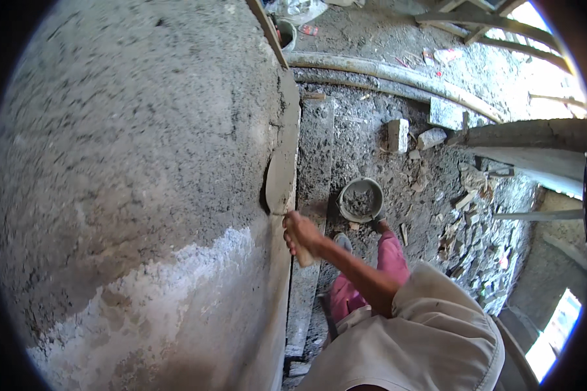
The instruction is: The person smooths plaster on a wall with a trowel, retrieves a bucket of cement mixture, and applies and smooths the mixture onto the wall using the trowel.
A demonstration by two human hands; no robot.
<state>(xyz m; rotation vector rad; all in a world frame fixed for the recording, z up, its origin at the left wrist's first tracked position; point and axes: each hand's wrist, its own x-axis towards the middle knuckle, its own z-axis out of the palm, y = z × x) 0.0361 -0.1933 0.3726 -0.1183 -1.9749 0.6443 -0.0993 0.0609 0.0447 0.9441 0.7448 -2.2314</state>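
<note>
My right hand (302,232) is closed round the wooden handle (306,260) of a trowel. The trowel's broad blade (278,179), coated in wet grey mortar, lies against or just over a smoothed grey strip (287,111) along the edge of the rough plastered wall (143,130). Beside my feet, a grey bucket (346,184) holds some mortar (359,202). My left hand is out of view.
A long plank (313,143) runs along the wall's foot. Pipes (398,75), concrete blocks (398,135) and rubble (466,241) lie on the dirt floor. A concrete beam (522,133) and a thin pole (535,216) stand out at the right; wooden framing (489,27) is at the upper right.
</note>
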